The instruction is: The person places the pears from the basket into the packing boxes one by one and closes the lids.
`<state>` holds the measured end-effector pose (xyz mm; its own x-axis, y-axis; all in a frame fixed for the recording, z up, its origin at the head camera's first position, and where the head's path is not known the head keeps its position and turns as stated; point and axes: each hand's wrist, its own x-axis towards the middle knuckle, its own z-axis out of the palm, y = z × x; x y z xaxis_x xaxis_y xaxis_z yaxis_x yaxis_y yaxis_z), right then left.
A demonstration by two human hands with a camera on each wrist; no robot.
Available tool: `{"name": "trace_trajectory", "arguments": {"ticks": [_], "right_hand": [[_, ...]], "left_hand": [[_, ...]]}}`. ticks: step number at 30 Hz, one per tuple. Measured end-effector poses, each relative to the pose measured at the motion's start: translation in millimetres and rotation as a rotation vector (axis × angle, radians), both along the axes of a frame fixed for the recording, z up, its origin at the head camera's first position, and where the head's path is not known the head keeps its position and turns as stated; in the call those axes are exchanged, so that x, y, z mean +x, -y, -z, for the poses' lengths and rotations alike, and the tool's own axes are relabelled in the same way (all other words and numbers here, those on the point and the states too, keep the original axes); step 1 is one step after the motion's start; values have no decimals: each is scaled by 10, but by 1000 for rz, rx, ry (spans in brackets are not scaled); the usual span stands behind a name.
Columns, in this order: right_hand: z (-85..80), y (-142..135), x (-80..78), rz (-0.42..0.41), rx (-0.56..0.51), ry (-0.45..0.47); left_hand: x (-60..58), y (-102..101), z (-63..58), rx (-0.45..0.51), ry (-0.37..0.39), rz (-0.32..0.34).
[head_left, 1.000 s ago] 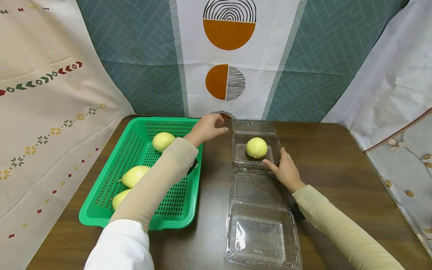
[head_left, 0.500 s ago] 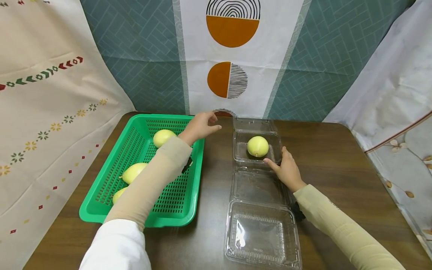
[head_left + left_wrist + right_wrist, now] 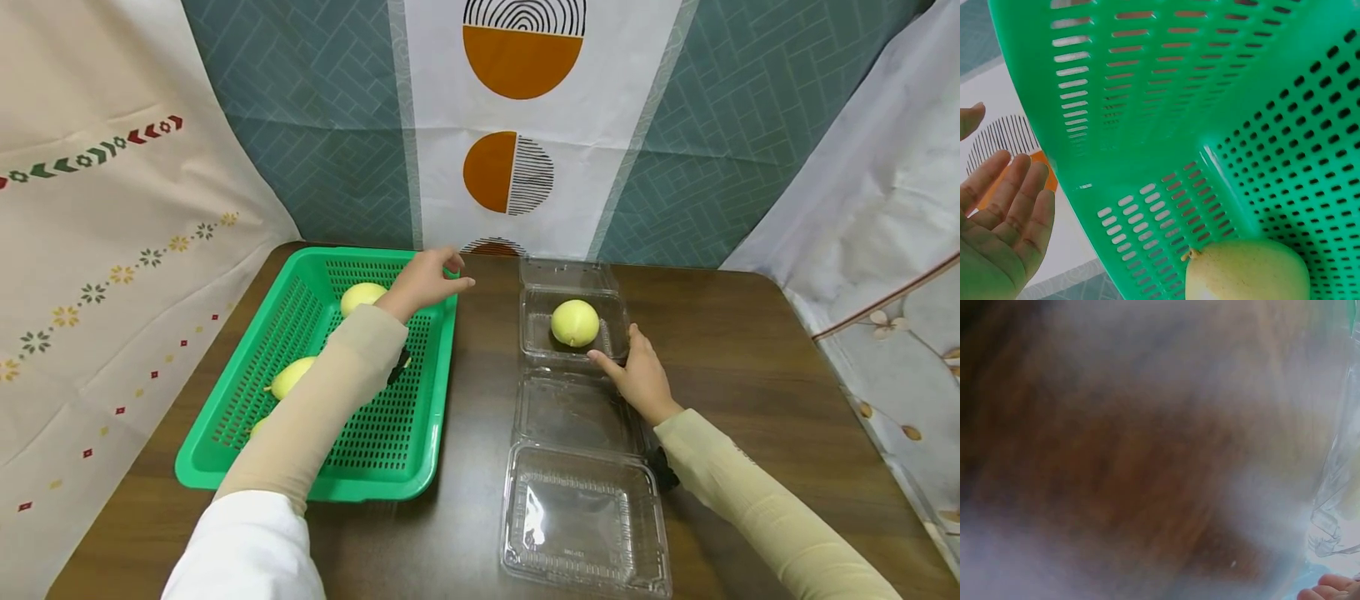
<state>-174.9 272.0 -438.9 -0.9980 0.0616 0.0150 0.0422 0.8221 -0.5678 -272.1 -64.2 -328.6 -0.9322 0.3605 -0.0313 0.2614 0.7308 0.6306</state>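
My left hand (image 3: pixel 429 279) is over the back right rim of the green basket (image 3: pixel 441 408), fingers loosely bent and holding nothing; the left wrist view shows its palm beside the basket wall. Inside the basket lie smooth, pale yellow oval fruits, one at the back (image 3: pixel 362 296) and one nearer the middle (image 3: pixel 291 377), partly hidden by my arm. My right hand (image 3: pixel 641 379) rests at the front right corner of an opened clear plastic clamshell container (image 3: pixel 528 329), thumb at the front rim, fingers along the right side. One yellow fruit (image 3: pixel 575 323) sits in it.
A second clear clamshell container (image 3: pixel 573 508) lies open nearer the front of the brown wooden table (image 3: pixel 750 375). Its far half (image 3: pixel 577 408) meets the first container. A patterned cloth (image 3: pixel 517 117) hangs behind the table, with pale cloths at both sides.
My left hand has drawn back leftward, from beside the container to over the basket rim. My right hand stays at the container's corner, and the fruit there has not moved.
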Motion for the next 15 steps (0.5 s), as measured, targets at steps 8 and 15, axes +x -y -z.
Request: {"name": "trace_trajectory", "arguments": {"ticks": [8, 15], "right_hand": [[-8, -8, 0, 2, -3, 4], [-9, 0, -1, -9, -4, 6]], "left_hand": [[-36, 101, -14, -35, -18, -17], [-11, 227, 25, -67, -18, -28]]}}
